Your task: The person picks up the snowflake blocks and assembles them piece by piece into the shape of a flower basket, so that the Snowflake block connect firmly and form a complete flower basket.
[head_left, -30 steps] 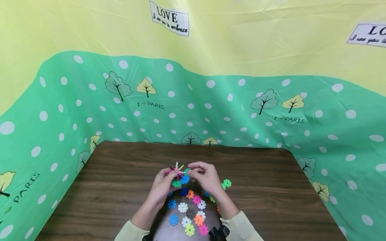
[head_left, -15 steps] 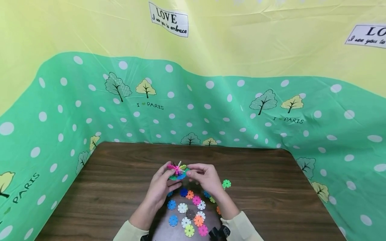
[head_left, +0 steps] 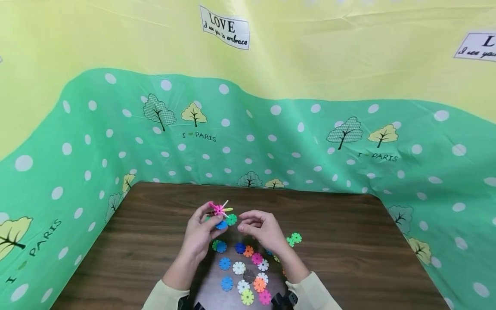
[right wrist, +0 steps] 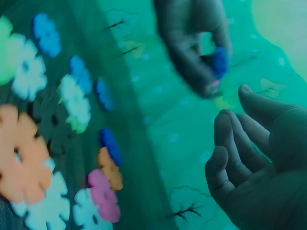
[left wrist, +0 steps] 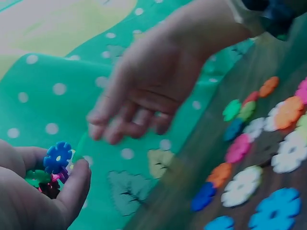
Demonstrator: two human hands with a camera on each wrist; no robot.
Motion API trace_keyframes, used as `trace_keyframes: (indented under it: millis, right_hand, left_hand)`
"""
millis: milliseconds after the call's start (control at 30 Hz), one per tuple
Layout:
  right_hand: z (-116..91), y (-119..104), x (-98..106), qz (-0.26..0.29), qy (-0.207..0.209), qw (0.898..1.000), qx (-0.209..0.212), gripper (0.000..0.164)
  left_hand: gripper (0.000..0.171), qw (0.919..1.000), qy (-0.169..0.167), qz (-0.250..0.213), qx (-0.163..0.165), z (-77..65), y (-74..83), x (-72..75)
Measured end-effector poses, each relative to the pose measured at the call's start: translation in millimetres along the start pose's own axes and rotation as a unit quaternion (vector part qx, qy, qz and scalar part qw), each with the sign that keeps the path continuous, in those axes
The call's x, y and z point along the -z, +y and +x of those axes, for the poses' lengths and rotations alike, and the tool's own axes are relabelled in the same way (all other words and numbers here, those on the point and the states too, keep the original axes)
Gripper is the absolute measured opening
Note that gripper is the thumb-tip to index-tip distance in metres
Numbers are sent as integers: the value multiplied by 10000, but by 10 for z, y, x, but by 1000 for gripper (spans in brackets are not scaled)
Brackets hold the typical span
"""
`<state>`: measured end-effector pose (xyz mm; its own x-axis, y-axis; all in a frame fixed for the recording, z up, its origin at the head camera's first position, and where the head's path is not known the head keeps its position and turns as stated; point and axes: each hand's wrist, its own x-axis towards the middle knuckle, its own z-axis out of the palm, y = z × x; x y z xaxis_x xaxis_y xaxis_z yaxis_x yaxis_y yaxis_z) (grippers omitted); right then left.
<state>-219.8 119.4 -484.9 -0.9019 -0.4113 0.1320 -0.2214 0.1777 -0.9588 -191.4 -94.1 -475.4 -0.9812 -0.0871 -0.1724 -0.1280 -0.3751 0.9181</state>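
In the head view my left hand (head_left: pixel 195 237) pinches a cluster of joined plastic snowflake discs (head_left: pixel 219 210) above the table. A pink disc faces up in it, with white and yellow discs edge-on. Lower in the cluster are a blue disc (head_left: pixel 222 224) and a green disc (head_left: pixel 231 219). The left wrist view shows the thumb against the cluster near another look at its blue disc (left wrist: pixel 57 157); the palm hides part of it. Just right of the cluster, apart from it, is my right hand (head_left: pixel 265 230). Its fingers are loosely bent, and the right wrist view (right wrist: pixel 259 153) shows nothing between them.
Loose snowflake discs lie on the brown table (head_left: pixel 341 249) between my forearms, among them a blue disc (head_left: pixel 227 283), a yellow disc (head_left: pixel 247 297) and an orange disc (head_left: pixel 259 284). Light green discs (head_left: pixel 296 238) lie beyond my right wrist. A patterned curtain (head_left: pixel 294 142) surrounds the table.
My left hand has turned the cluster and drawn it left and slightly up. The right fingers, earlier at the green disc, are now apart from it. The head view has shifted slightly.
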Motion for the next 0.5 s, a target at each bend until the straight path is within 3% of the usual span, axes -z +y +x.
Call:
trace_keyframes:
  millis: [167, 333, 500]
  right_hand:
    - [194, 141, -125, -1104, -682, 9915, 122, 28]
    - [343, 246, -284, -2185, -1513, 9638, 216, 28]
    - [400, 260, -403, -2925, -1734, 9400, 286, 29]
  left_hand:
    - [56, 9995, 232, -166, -112, 21, 142, 79]
    - [57, 9996, 144, -222, -126, 12, 189, 110]
    - [59, 9993, 73, -352, -113, 3, 191, 125]
